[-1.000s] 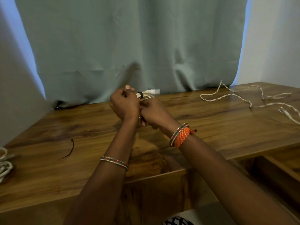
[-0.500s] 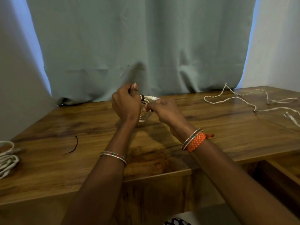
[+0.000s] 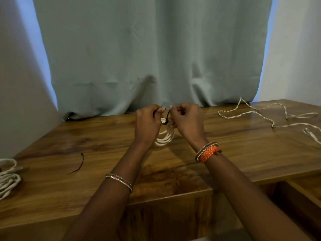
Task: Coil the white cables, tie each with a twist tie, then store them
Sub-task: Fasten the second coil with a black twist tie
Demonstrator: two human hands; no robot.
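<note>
A small coil of white cable (image 3: 165,137) hangs between my two hands above the wooden table (image 3: 243,145). A black twist tie (image 3: 167,117) wraps the top of the coil. My left hand (image 3: 147,124) pinches one end of the tie and my right hand (image 3: 186,119) pinches the other end. Most of the coil's upper part is hidden behind my fingers. A loose white cable (image 3: 271,117) lies uncoiled at the far right of the table. Another coiled white cable (image 3: 7,180) rests at the left edge.
A spare black twist tie (image 3: 79,164) lies on the table left of my left forearm. A grey-green curtain (image 3: 152,54) hangs right behind the table. An open drawer (image 3: 304,192) sits low at the right, under the tabletop.
My hands have moved apart a little and each now pulls an end of the tie. The coil hangs lower between them. The camera has tilted, so the scene sits lower in view.
</note>
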